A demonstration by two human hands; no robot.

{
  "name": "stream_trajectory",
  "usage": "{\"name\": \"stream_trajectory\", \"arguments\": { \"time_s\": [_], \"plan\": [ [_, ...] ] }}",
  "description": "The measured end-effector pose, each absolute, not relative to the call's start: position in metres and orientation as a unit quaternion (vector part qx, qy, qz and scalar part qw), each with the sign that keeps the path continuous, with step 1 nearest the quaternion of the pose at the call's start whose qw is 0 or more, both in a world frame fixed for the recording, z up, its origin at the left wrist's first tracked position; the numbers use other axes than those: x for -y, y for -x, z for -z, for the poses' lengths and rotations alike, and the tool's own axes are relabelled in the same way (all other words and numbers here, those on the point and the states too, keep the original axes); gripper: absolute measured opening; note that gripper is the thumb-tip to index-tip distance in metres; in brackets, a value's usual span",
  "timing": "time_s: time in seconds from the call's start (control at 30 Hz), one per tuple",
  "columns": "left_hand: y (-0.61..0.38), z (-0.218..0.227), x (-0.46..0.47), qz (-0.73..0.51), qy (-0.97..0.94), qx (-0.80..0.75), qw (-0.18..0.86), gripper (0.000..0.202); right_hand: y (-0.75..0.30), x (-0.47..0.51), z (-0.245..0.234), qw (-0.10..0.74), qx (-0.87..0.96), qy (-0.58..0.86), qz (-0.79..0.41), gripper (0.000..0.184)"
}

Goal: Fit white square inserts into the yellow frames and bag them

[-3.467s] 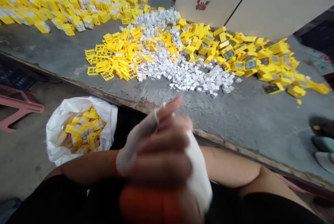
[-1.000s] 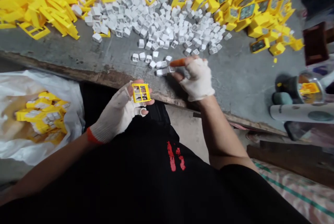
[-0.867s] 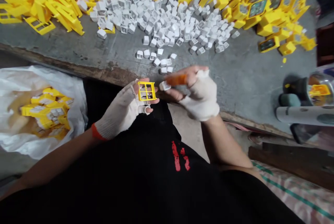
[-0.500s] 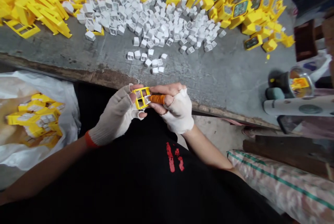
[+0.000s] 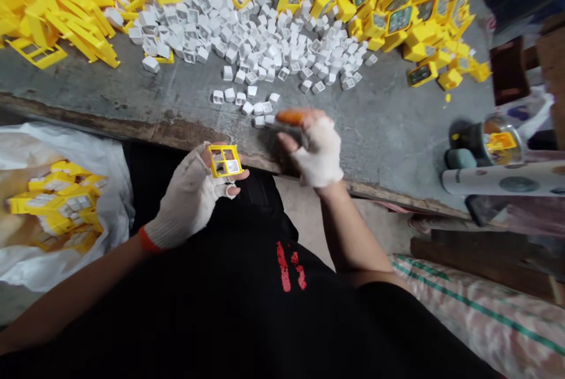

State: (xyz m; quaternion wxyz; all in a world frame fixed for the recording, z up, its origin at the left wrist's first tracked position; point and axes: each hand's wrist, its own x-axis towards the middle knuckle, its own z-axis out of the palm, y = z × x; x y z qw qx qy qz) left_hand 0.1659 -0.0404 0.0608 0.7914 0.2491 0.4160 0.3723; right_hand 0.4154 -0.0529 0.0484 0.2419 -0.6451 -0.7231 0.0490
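My left hand [image 5: 188,196], in a white fingerless knit glove with an orange cuff, is shut on a small yellow plastic lattice frame [image 5: 225,160] with four square cells. A white square piece [image 5: 232,166] sits in the frame's lower right cell. My right hand [image 5: 315,152], also in a fingerless glove, has an orange finger cot [image 5: 289,117] on one finger. That hand holds nothing visible, and its thumb and finger are apart. It hovers just right of a scattered group of small white square pieces [image 5: 260,111], at the edge of a large white heap [image 5: 247,43].
Yellow frames [image 5: 57,26] and yellow boxes [image 5: 397,26] lie in heaps on the grey table [image 5: 375,155]. A white sack of yellow assembled parts [image 5: 26,155] sits left, below the table edge [image 5: 132,129]. A glass jar [image 5: 503,140] and white cylinder [image 5: 498,185] stand right.
My right hand has left the yellow frame and moved up and right toward the white pieces. The frame now shows a white piece in one cell. My left hand still holds the frame.
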Motion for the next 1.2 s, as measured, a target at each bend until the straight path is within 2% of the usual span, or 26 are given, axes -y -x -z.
{"name": "stream_trajectory", "arguments": {
  "time_s": [0.13, 0.3, 0.43, 0.53, 0.63, 0.9, 1.0, 1.2],
  "plan": [
    [-0.166, -0.060, 0.041, -0.368, -0.251, -0.424, 0.789, 0.051, -0.433, 0.018, -0.039, 0.171, 0.679, 0.711, -0.069, 0.033],
    [-0.164, -0.057, 0.042, -0.359, -0.253, -0.435, 0.786, 0.050, -0.425, 0.012, -0.047, 0.154, 0.685, 0.709, -0.066, 0.020],
    [-0.165, -0.052, 0.041, -0.331, -0.257, -0.428, 0.801, 0.043, -0.428, 0.014, -0.051, 0.112, 0.671, 0.727, -0.093, 0.021],
    [-0.167, -0.047, 0.041, -0.309, -0.255, -0.418, 0.816, 0.035, -0.442, 0.025, -0.043, 0.186, 0.659, 0.721, -0.102, 0.033],
    [-0.169, -0.044, 0.040, -0.311, -0.247, -0.407, 0.823, 0.036, -0.457, 0.043, -0.034, 0.265, 0.634, 0.722, -0.079, 0.041],
    [-0.175, -0.053, 0.040, -0.287, -0.245, -0.417, 0.827, 0.032, -0.445, 0.037, -0.030, 0.194, 0.684, 0.697, -0.092, 0.031],
    [-0.177, -0.056, 0.041, -0.279, -0.236, -0.411, 0.835, 0.037, -0.433, 0.042, -0.036, 0.227, 0.697, 0.674, -0.087, 0.021],
    [-0.177, -0.058, 0.044, -0.278, -0.224, -0.370, 0.858, 0.043, -0.385, 0.075, -0.057, 0.287, 0.770, 0.560, -0.107, 0.032]
  ]
}}
